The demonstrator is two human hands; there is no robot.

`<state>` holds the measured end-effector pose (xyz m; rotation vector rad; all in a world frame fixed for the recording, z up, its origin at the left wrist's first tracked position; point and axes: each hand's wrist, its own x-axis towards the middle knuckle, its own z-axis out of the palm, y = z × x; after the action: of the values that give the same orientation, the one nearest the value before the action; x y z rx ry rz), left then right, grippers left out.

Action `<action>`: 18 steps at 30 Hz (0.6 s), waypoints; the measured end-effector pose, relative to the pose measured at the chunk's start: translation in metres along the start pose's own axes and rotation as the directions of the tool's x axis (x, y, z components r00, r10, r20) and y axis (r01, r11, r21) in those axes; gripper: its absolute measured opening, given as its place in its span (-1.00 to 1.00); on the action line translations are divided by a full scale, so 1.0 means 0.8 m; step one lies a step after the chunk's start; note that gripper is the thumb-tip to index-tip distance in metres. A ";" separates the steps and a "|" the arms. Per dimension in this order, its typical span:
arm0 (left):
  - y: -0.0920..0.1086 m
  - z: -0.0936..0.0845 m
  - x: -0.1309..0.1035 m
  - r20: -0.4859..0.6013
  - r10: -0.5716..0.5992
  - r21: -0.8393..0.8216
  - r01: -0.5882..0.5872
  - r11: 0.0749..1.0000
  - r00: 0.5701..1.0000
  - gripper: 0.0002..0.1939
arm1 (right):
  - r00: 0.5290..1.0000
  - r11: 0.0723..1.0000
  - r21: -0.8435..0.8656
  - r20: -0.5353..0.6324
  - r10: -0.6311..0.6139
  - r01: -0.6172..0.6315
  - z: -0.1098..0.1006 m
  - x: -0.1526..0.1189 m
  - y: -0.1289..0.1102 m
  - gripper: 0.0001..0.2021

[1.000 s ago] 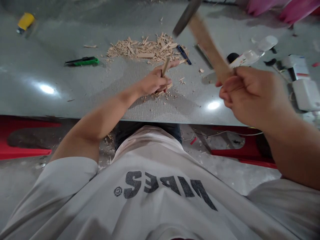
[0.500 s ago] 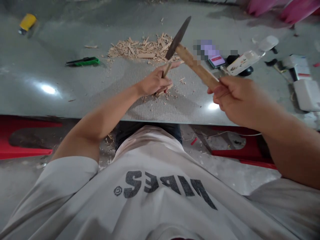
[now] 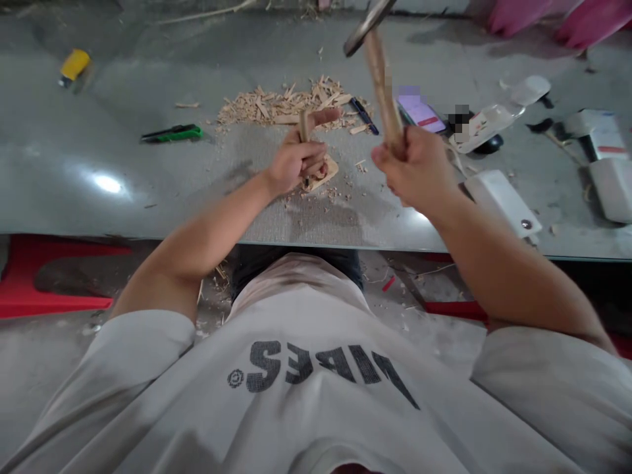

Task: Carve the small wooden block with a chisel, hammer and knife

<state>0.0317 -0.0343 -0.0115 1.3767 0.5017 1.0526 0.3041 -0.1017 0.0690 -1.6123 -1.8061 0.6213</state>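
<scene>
The left grip holds a chisel at the wood; the right grip is clenched on a hammer, above the desk.

1 green cutter, 1 yellow object farther left, phone near bottle

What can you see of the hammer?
The hammer has a dark, metallic-looking head on a pale, wooden-looking handle. It is held raised, handle leaning slightly left in the picture, head slanting across its top. The right grip closes around the lower handle; nothing else visibly touches it. The head's far end is cut off by the picture's upper edge.
</scene>
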 end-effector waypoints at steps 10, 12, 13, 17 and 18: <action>-0.005 0.017 -0.016 -0.106 0.013 0.027 -0.010 1.000 0.994 -0.35 | 0.989 0.999 -0.048 0.144 0.024 -0.017 0.093 0.078 -0.002 -0.48; 0.001 0.018 -0.018 0.029 -0.036 -0.004 0.036 0.999 0.999 -0.31 | 0.988 0.999 -0.029 0.150 0.039 -0.035 0.102 0.076 -0.009 -0.45; 0.005 0.019 -0.018 0.059 -0.044 -0.006 0.045 0.999 0.997 -0.30 | 0.987 0.999 -0.022 0.154 0.048 -0.046 0.105 0.076 -0.012 -0.44; 0.019 0.029 -0.019 -0.027 0.048 0.038 -0.047 0.998 0.998 -0.24 | 0.982 0.999 -0.023 0.180 0.051 -0.047 0.113 0.078 -0.016 -0.50; 0.021 0.032 -0.020 -0.031 0.057 0.054 -0.055 0.997 0.998 -0.24 | 0.980 0.999 -0.009 0.193 0.042 -0.041 0.114 0.078 -0.016 -0.51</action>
<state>0.0399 -0.0635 0.0047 1.4296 0.5214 1.1158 0.2263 -0.0357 0.0242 -1.6446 -1.9168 0.8180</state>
